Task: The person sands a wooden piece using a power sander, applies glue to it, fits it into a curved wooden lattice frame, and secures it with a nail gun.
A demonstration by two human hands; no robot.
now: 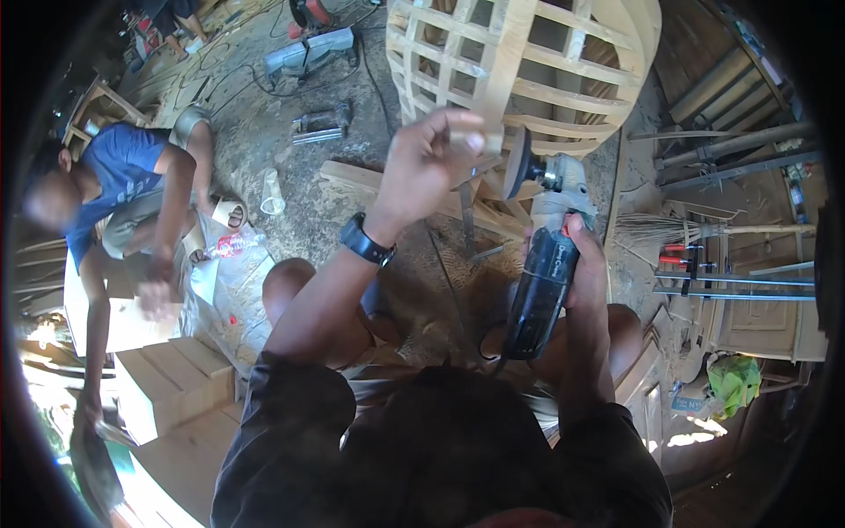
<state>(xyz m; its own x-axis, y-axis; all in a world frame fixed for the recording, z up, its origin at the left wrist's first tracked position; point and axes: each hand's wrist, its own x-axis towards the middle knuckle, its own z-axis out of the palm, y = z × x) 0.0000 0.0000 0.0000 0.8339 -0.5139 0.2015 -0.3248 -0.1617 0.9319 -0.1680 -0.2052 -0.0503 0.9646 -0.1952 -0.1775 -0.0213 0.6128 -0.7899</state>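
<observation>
My right hand is wrapped around the dark body of an angle grinder, with the thumb at its red switch. The tool points away from me, and a dark round sanding disc stands on edge at its head. My left hand, with a black watch on the wrist, is raised just left of the disc. Its fingers pinch a small pale wooden piece, whose end is at or very near the disc's face. Whether they touch I cannot tell. The fingers partly cover the piece.
A large curved wooden lattice frame stands ahead. Wood offcuts, a clear plastic cup and cables lie on the dusty floor. Another person crouches at left beside wooden blocks. A twig broom and metal clamps are at right.
</observation>
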